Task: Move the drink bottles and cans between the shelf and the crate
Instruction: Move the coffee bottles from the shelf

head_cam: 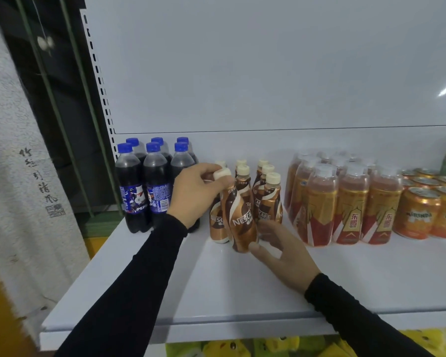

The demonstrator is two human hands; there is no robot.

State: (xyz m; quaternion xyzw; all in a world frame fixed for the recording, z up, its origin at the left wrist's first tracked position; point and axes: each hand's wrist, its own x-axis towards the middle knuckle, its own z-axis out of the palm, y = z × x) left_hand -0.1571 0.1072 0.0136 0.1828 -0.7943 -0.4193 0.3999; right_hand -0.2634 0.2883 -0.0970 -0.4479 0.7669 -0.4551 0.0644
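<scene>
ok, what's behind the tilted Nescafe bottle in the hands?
More Nescafe bottles stand in rows behind the held bottle, cream caps showing. The left hand at its cap and the bottle itself cover part of the left row, so the count is unclear. The right hand supports its base.

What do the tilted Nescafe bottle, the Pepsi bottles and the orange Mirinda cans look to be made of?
Nescafe bottle: likely plastic under a glossy brown printed sleeve, with a matte cream cap.
Pepsi bottles: clear plastic, since the dark drink shows through; blue caps.
Mirinda cans: apparently metal, with shiny silver rims and printed orange sides.
</scene>
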